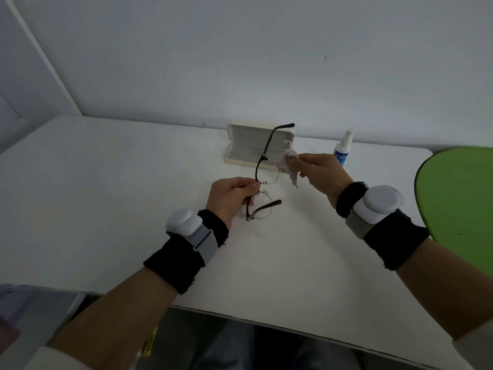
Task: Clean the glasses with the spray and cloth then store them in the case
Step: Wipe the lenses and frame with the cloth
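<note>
A person seated at a white table (120, 196) holds a pair of dark-rimmed glasses (262, 177) above its middle. The left hand (230, 200) is pinched shut on the frame at the bridge, thumb and forefinger meeting there, so that the glasses stand on end: one lens sits above the fingers and the other below, and both temples are unfolded. The upper temple rises across the front of the case (256, 148), while the lower one juts out to the right beneath the hand.

The right hand (318, 173), level with the upper lens and just right of it, is closed on a crumpled pale cloth (289, 162). The cloth bunches out past the fingertips toward the upper lens; whether it actually touches the glass is hard to judge from this angle.

The cream-coloured case lies open on the table behind the glasses, its lid tipped back toward the wall (240, 62) and its lined tray facing up. A small spray bottle (344, 148) with a white nozzle and blue label stands upright to the right of the case, partly hidden behind the right hand.

Each wrist carries a black band and a white rounded device on a grey strap. A green curved surface (458, 193) shows at the table's right edge, well apart from the glasses.
</note>
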